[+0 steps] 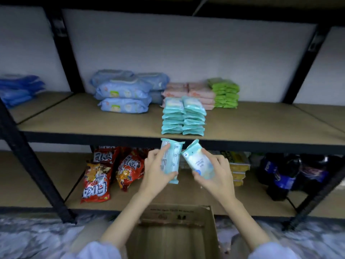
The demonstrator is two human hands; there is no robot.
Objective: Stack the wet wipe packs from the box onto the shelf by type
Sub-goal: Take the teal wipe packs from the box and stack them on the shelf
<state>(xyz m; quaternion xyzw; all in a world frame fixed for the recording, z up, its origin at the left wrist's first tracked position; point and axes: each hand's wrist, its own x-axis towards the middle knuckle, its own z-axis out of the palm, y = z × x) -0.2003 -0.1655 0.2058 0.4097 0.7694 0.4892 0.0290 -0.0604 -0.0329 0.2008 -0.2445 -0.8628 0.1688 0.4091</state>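
Your left hand (158, 169) gripped one teal wet wipe pack (172, 161) upright, printed back facing you, fingers curled round its left edge and thumb across its lower end. Your right hand (214, 172) clamped a second teal pack (197, 161), tilted to the right with its front label showing, thumb on the face and fingers behind. The two packs stood just beside each other, their near corners almost touching, below the front edge of the upper shelf (93, 120) and above the cardboard box (173, 234), which sat open on the floor between your forearms.

On the shelf directly above your hands were two adjoining stacks of matching teal packs (183, 118). Behind them lay pink packs (188, 93), with a green stack (225, 93) to their right and larger blue packs (125, 92) to their left. Further blue packs (18, 88) occupied the neighbouring bay at far left.

The lower shelf held red snack bags (104, 174), yellow packets (239, 169) and dark soft drink bottles (283, 174).
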